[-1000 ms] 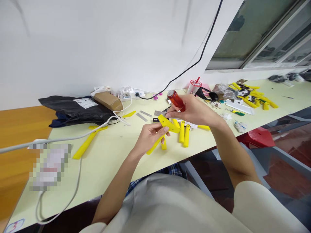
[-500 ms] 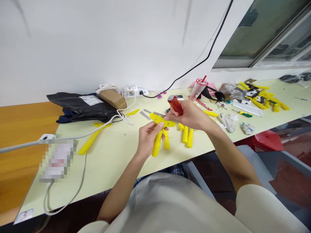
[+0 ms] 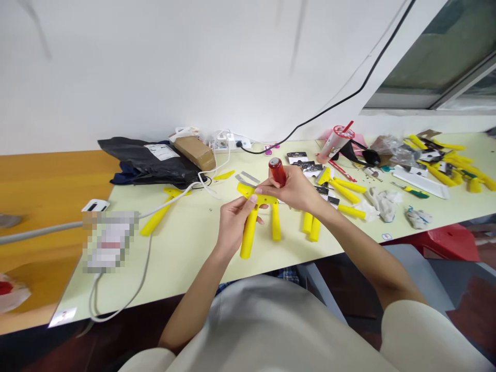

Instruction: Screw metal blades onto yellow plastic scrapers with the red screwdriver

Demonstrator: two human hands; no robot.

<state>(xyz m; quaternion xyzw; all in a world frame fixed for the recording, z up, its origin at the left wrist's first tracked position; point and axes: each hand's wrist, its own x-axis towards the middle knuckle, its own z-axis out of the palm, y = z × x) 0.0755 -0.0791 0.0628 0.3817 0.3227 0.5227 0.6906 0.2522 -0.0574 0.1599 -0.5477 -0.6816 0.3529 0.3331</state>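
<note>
In my left hand [image 3: 231, 221] is a yellow scraper [image 3: 248, 237], its handle toward me and its wide head tilted up, the thumb pressed on the head. My right hand [image 3: 299, 190] closes around a screwdriver [image 3: 277, 173] with a translucent red handle, held nearly upright over the right end of the scraper head. Its tip is hidden by my fingers. Thin metal blades [image 3: 250, 177] show just beyond the head. A yellow handle [image 3: 276, 223] lies on the table beside the held scraper, and more yellow handles [image 3: 315, 228] lie below my right wrist.
Black plastic bag [image 3: 155, 165] and a cardboard box [image 3: 192, 152] lie at the back left, near a power strip [image 3: 222, 143]. A lidded cup [image 3: 338, 142] stands at the back right. Farther right are a glove [image 3: 387, 204], a green-handled knife [image 3: 411, 190] and piled yellow scrapers [image 3: 457, 165].
The view has turned, so the table's things sit farther right. Both hands keep their hold; the screwdriver stands more upright over the scraper head.
</note>
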